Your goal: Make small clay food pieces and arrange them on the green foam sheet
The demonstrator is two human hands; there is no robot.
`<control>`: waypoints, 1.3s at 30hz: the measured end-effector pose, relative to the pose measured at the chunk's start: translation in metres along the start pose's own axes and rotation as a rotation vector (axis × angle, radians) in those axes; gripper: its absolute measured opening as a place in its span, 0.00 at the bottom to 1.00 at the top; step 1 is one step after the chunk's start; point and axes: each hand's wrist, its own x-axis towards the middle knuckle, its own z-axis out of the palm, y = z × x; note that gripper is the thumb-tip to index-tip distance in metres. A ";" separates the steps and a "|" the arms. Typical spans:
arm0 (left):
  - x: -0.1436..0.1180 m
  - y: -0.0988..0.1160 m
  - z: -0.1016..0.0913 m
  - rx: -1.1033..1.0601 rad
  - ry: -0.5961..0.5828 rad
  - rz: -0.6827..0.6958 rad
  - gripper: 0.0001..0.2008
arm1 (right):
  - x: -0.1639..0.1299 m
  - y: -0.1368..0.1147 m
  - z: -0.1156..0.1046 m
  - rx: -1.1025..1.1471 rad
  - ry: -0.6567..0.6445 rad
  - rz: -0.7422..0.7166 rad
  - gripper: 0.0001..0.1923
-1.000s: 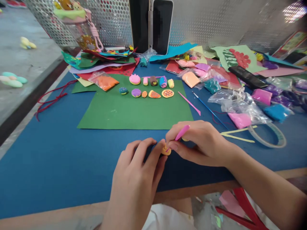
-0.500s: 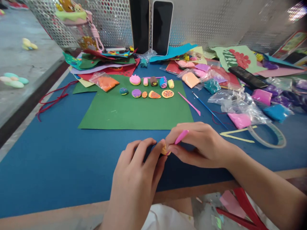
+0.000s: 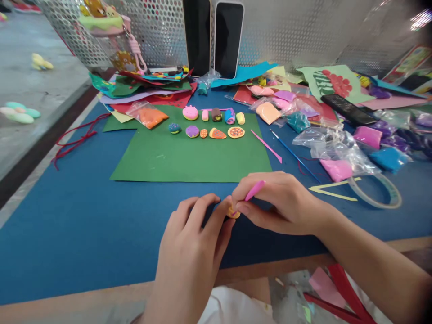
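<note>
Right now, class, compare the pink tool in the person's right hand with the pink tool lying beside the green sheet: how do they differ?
The held pink tool is gripped in the right hand, mostly hidden, over an orange clay piece. The loose pink tool lies untouched on the blue mat, fully visible. Both are slim and pink.

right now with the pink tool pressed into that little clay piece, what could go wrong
The small orange clay piece is pinched only by fingertips of the left hand, while the right hand works the pink tool into it: too much pressure could squash or gouge it, or the tip could slip onto a finger. The hands also work close to the table's front edge, so a dropped piece might roll off.
</note>
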 end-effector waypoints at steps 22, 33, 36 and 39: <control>0.001 -0.001 0.001 0.002 0.002 0.003 0.11 | 0.001 0.000 0.003 -0.035 0.034 -0.017 0.07; 0.002 0.000 0.000 -0.047 0.019 -0.045 0.08 | 0.003 -0.001 0.003 -0.026 0.007 0.009 0.08; 0.002 0.000 0.000 -0.061 0.017 -0.047 0.08 | 0.004 -0.001 0.003 -0.033 0.015 -0.001 0.09; 0.002 0.000 -0.001 -0.074 0.012 -0.051 0.08 | 0.004 0.000 0.004 -0.045 0.003 -0.010 0.08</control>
